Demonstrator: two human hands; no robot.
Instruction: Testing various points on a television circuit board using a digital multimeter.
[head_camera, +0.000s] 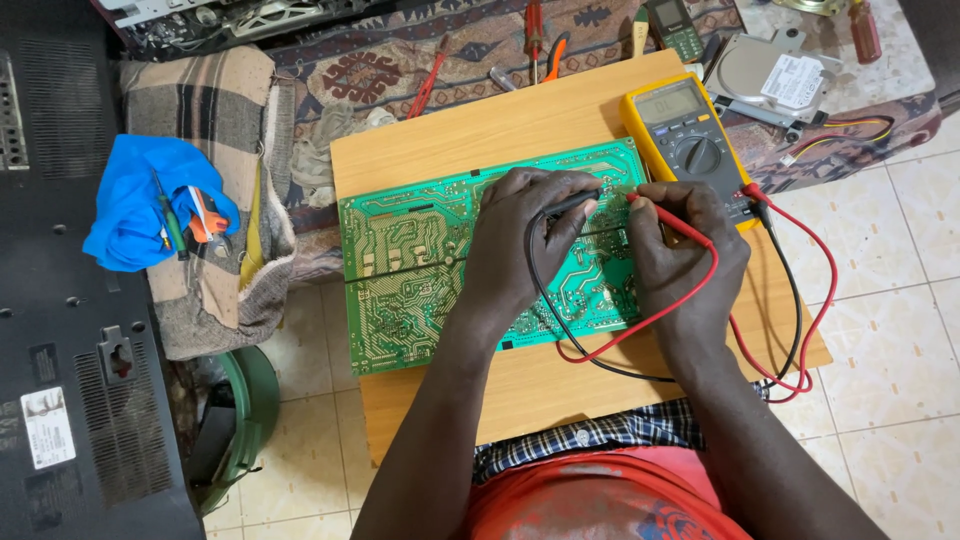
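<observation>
While each hand's grip pinches a probe, left (525, 235) black (568, 205), right (685, 250) red (668, 220), the green circuit board (420, 265) lies flat.

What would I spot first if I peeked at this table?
The big green circuit board lying on the wooden board in the middle. Both hands rest on it: the left hand holds a black probe, the right hand a red probe. Behind the right hand sits a yellow multimeter, its red and black leads looping off the board's right edge.
</observation>
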